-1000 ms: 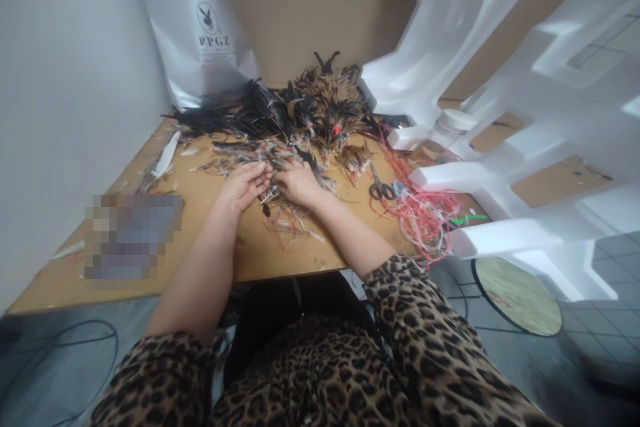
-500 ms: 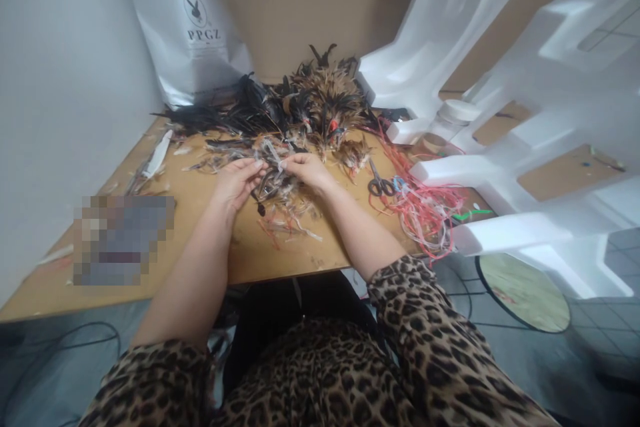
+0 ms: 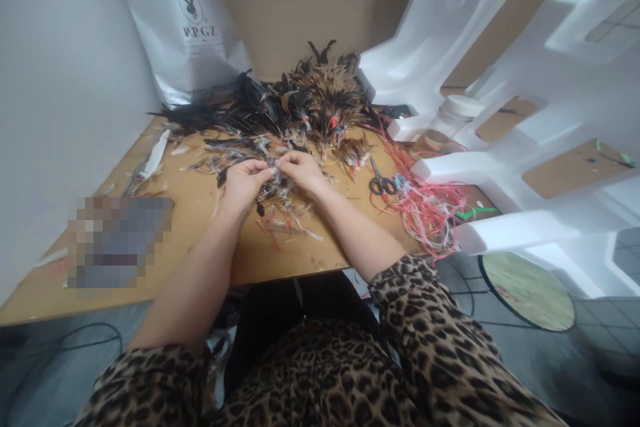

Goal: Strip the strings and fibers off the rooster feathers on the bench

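Observation:
Over the table's middle, my left hand (image 3: 245, 183) is closed in a pinch, with dark feather tips (image 3: 223, 177) sticking out beside its knuckles. A pale strand (image 3: 217, 203) hangs down along its outer side. My right hand (image 3: 303, 170) pinches too, its fingertips meeting those of the left on a small piece of whitish strip (image 3: 273, 163), mostly hidden by the fingers. Loose feathers and fluff (image 3: 285, 193) lie under and around both hands. Behind them is a large heap of black and brown feathers (image 3: 330, 90).
Right of the hands lie black-handled scissors (image 3: 383, 185), a tangle of pink and white plastic strips (image 3: 433, 213) and a small feather bunch (image 3: 356, 152). White foam packing (image 3: 510, 230) borders the right side. A white feather (image 3: 157, 155) and a blurred-out flat object (image 3: 123, 240) are at left.
My hands have drawn together, fingertips now meeting. The whitish loop that stood up between them has shrunk from sight. Dark feather tips now show beside my left hand.

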### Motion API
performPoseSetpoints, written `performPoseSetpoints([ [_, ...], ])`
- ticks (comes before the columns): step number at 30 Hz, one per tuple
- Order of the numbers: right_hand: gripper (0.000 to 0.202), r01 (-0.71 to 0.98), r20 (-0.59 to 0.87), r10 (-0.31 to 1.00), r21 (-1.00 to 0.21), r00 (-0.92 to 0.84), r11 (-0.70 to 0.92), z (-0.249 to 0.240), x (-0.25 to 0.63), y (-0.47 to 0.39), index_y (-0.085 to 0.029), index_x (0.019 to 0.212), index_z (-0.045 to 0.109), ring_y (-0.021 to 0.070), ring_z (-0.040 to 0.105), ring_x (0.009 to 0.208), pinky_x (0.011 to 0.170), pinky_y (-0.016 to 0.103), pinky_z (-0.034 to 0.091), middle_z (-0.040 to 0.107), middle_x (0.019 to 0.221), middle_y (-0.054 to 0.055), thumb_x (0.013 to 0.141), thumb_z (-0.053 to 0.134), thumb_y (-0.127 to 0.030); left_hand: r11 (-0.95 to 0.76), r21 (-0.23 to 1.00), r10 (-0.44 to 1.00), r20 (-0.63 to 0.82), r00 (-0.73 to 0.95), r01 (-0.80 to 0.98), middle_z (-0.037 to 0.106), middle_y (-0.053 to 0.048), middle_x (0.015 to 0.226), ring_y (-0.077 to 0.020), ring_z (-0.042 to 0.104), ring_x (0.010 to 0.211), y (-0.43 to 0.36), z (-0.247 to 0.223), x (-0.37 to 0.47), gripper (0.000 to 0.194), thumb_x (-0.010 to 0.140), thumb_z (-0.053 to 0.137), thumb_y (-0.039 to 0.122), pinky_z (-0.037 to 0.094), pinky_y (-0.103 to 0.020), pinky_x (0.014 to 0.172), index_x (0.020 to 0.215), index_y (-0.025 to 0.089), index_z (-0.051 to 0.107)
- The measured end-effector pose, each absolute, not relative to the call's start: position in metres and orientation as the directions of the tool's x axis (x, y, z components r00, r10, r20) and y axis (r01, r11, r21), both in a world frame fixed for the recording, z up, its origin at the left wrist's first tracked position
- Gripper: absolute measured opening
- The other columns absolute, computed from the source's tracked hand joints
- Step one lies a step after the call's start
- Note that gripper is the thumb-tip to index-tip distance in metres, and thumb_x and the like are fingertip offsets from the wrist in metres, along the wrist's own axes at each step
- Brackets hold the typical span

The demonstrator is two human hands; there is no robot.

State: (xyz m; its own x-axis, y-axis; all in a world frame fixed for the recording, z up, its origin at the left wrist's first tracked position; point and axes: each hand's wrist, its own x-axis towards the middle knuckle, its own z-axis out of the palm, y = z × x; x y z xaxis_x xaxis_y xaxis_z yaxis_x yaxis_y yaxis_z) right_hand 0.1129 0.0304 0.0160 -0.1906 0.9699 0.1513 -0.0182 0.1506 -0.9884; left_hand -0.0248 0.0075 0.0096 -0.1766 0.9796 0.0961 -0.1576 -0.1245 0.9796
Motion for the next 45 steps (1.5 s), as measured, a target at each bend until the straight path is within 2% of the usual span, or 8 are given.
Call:
performPoseSetpoints([
  [8, 0.014, -0.155, 0.0, 0.986, -0.988, -0.168, -0.026, 0.017, 0.111, 0.027, -0.015, 0.067, 0.062, 0.005, 0.047, 0.048, 0.049, 0.017, 0.037, 0.059, 0.058, -0.004, 0.063, 0.066, -0.028, -0.067, 0.957, 0.984, 0.016, -0.179, -0.283, 0.059, 0.0, 0.051, -0.0057, 0.049, 0.042, 0.009, 0.016, -0.03, 0.018, 0.054, 0.076, 0.015, 0.038, -0.017, 0.044, 0.061, 0.013, 0.06],
  [14, 0.012, -0.058, 0.174, 0.975, -0.984, -0.138, 0.167, 0.019, 0.111, 0.025, -0.016, 0.065, 0.064, 0.0066, 0.048, 0.05, 0.053, 0.019, 0.04, 0.058, 0.055, -0.004, 0.066, 0.063, -0.027, -0.029, 0.948, 0.995, -0.003, -0.1, -0.317, 0.057, 0.0, 0.048, -0.0054, 0.049, 0.041, 0.006, 0.02, -0.033, 0.019, 0.053, 0.077, 0.014, 0.036, -0.015, 0.041, 0.058, 0.012, 0.059],
  [16, 0.012, -0.061, 0.178, 0.975, -0.983, -0.135, 0.171, 0.022, 0.112, 0.023, -0.015, 0.066, 0.065, 0.0068, 0.048, 0.05, 0.052, 0.019, 0.04, 0.057, 0.055, -0.004, 0.066, 0.063, -0.028, -0.015, 0.947, 0.997, -0.009, -0.075, -0.32, 0.057, 0.0, 0.048, -0.0054, 0.049, 0.041, 0.006, 0.02, -0.034, 0.02, 0.052, 0.077, 0.014, 0.036, -0.015, 0.041, 0.058, 0.012, 0.059],
  [20, 0.014, -0.156, 0.087, 0.983, -0.986, -0.163, 0.062, 0.022, 0.113, 0.024, -0.015, 0.069, 0.065, 0.006, 0.046, 0.048, 0.049, 0.018, 0.036, 0.056, 0.053, -0.004, 0.064, 0.066, -0.029, -0.005, 0.947, 0.998, -0.013, -0.055, -0.32, 0.057, 0.0, 0.049, -0.0055, 0.049, 0.042, 0.006, 0.02, -0.036, 0.021, 0.05, 0.078, 0.014, 0.037, -0.016, 0.042, 0.057, 0.012, 0.059],
  [27, 0.021, -0.363, -0.02, 0.935, -0.919, -0.353, -0.156, 0.019, 0.117, 0.03, -0.016, 0.068, 0.058, 0.0058, 0.044, 0.049, 0.045, 0.018, 0.03, 0.056, 0.057, -0.004, 0.059, 0.071, -0.029, -0.011, 0.95, 0.999, -0.004, -0.047, -0.313, 0.058, 0.0, 0.049, -0.0066, 0.051, 0.043, 0.005, 0.023, -0.039, 0.024, 0.05, 0.079, 0.015, 0.037, -0.016, 0.044, 0.059, 0.012, 0.058],
  [34, 0.024, -0.422, -0.014, 0.929, -0.888, -0.37, -0.182, 0.02, 0.119, 0.029, -0.014, 0.072, 0.059, 0.0038, 0.044, 0.048, 0.043, 0.016, 0.029, 0.056, 0.058, -0.004, 0.058, 0.074, -0.027, -0.02, 0.953, 0.999, 0.007, -0.042, -0.303, 0.057, 0.001, 0.048, -0.0062, 0.05, 0.043, 0.005, 0.024, -0.038, 0.025, 0.048, 0.079, 0.017, 0.036, -0.016, 0.044, 0.058, 0.012, 0.057],
  [40, 0.017, -0.526, -0.018, 0.822, -0.76, -0.57, -0.381, 0.023, 0.123, 0.029, -0.013, 0.071, 0.055, 0.0032, 0.043, 0.048, 0.042, 0.016, 0.03, 0.056, 0.062, -0.004, 0.062, 0.068, -0.02, -0.076, 0.959, 0.996, 0.062, -0.056, -0.275, 0.058, 0.002, 0.05, -0.0056, 0.05, 0.043, 0.008, 0.019, -0.039, 0.025, 0.048, 0.08, 0.018, 0.037, -0.016, 0.045, 0.06, 0.013, 0.059],
  [45, 0.015, -0.521, -0.028, 0.813, -0.755, -0.581, -0.398, 0.024, 0.126, 0.028, -0.012, 0.072, 0.054, 0.0026, 0.042, 0.048, 0.042, 0.015, 0.028, 0.057, 0.064, -0.003, 0.065, 0.066, -0.018, -0.08, 0.959, 0.996, 0.065, -0.064, -0.272, 0.058, 0.003, 0.049, -0.0055, 0.05, 0.043, 0.007, 0.02, -0.039, 0.025, 0.047, 0.08, 0.018, 0.037, -0.016, 0.045, 0.059, 0.013, 0.059],
])
